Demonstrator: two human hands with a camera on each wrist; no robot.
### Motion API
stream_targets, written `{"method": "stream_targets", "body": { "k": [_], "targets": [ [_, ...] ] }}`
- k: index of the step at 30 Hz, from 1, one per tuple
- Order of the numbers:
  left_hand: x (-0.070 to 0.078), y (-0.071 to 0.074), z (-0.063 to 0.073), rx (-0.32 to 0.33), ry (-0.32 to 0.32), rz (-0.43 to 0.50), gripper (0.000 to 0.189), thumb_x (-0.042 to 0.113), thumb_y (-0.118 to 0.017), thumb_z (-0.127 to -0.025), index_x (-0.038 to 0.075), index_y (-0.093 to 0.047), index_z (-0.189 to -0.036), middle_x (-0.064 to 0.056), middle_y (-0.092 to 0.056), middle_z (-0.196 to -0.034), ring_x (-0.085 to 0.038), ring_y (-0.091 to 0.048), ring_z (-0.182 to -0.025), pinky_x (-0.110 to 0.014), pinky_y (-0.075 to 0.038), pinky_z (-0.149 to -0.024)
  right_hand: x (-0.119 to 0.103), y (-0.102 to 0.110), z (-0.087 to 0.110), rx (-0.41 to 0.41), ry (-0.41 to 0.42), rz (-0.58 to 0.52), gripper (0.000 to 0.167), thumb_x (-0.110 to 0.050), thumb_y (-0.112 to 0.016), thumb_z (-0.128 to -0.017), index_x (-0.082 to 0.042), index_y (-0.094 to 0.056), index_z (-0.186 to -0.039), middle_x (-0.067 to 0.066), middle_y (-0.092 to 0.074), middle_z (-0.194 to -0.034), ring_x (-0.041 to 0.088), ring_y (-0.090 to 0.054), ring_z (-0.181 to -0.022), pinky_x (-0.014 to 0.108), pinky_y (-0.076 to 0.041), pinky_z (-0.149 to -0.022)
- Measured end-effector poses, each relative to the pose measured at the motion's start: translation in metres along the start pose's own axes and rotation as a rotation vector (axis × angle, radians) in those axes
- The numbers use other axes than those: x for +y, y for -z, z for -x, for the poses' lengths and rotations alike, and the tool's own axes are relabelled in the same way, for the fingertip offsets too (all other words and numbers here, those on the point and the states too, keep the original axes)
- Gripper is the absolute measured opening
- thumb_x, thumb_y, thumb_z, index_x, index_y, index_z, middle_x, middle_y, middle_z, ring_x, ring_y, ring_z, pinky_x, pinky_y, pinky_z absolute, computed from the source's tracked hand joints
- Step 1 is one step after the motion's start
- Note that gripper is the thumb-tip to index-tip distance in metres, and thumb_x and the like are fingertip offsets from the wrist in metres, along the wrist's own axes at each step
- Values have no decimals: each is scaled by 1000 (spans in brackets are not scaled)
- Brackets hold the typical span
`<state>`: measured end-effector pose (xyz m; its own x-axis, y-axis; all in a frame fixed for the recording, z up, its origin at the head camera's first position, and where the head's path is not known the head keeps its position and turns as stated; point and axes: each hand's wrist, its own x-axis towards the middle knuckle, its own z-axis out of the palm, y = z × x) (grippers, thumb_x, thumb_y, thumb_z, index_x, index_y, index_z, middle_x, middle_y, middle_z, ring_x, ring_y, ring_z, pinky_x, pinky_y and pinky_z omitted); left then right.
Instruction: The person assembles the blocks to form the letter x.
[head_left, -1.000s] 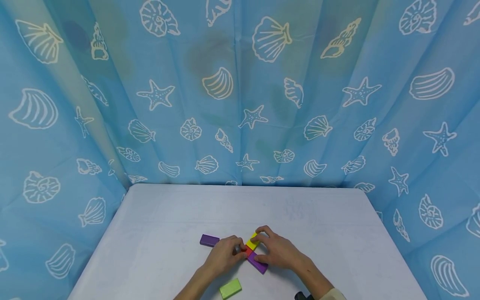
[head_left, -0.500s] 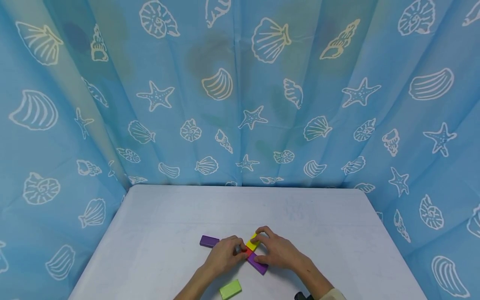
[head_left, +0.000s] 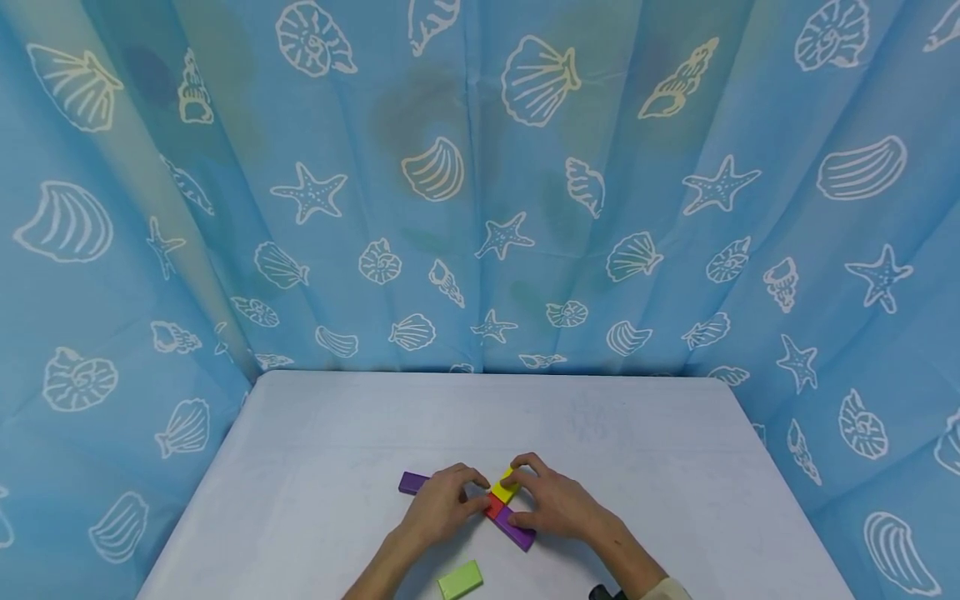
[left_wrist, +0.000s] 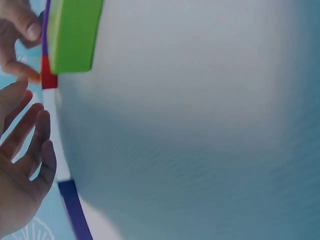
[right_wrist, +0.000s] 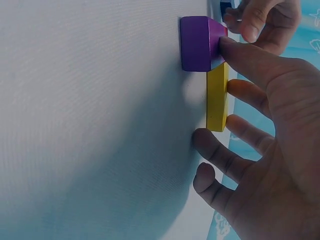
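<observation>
A red block [head_left: 493, 507] lies end to end with a purple block [head_left: 514, 532]. From where they meet, a yellow block [head_left: 504, 491] angles away toward the back right. My left hand [head_left: 441, 504] is at the red block's left end, thumb and index finger apart. In the left wrist view, the fingers of this left hand [left_wrist: 25, 165] are loosely bent with nothing among them. My right hand [head_left: 561, 502] rests its thumb on the purple block and two fingertips on the yellow block, as the right wrist view confirms; its other fingers are spread.
A second, dark purple block [head_left: 412, 482] lies left of my left hand, partly hidden by it. Nearer to me is a light green block [head_left: 461, 580]. The white table [head_left: 337, 425] ends at a blue shell-patterned curtain [head_left: 480, 167]. A black object [head_left: 603, 592] shows beside my right forearm.
My left hand has loosened around the red block and shifted slightly left, showing more of it and covering more of the second purple block. My right hand stays in place.
</observation>
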<state>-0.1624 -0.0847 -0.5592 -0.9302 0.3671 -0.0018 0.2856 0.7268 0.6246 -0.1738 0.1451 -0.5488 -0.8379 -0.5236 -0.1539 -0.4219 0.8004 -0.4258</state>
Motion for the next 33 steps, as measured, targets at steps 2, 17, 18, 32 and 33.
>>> {"method": "stream_targets", "body": {
  "k": [2, 17, 18, 32, 33],
  "targets": [
    [-1, 4, 0, 11, 20, 17, 20, 34, -74, -92, 25, -74, -109, 9, -67, -102, -3, -53, -71, -22, -45, -63, 0, -1, -1, -3, -6, 1, 45, -48, -77, -85, -30, -66, -125, 0, -46, -141, 22, -62, -112, 43, -55, -90],
    [-22, 27, 4, 156, -14, 0, 29, 27, -77, -90, 21, -72, -118, 6, -71, -114, -17, -60, -98, -36, -53, -83, -1, -1, -1, -11, -27, -10, 45, -50, -76, -85, -30, -66, -124, -2, -44, -141, 20, -61, -109, 45, -54, -91],
    [-24, 28, 5, 164, -15, 0, 29, 27, -77, -90, 21, -72, -118, 6, -71, -115, -18, -60, -99, -36, -53, -83, -1, -1, -1, -13, -29, -15, 45, -50, -77, -85, -30, -66, -124, -2, -44, -141, 20, -60, -109, 45, -54, -91],
    [-44, 37, 12, 176, -50, -60, 36, 25, -85, -81, 22, -75, -115, 2, -71, -116, -26, -58, -108, -53, -44, -93, -2, -1, -2, -18, -38, -17, 44, -48, -77, -85, -31, -66, -124, -2, -44, -141, 21, -60, -111, 46, -54, -91],
    [-44, 38, 13, 173, -47, -67, 37, 26, -86, -80, 22, -75, -115, 2, -71, -116, -26, -57, -109, -53, -44, -93, -2, -1, -2, -18, -39, -17, 44, -48, -77, -84, -31, -66, -124, -2, -44, -141, 20, -60, -111, 45, -54, -91]
  ]
}}
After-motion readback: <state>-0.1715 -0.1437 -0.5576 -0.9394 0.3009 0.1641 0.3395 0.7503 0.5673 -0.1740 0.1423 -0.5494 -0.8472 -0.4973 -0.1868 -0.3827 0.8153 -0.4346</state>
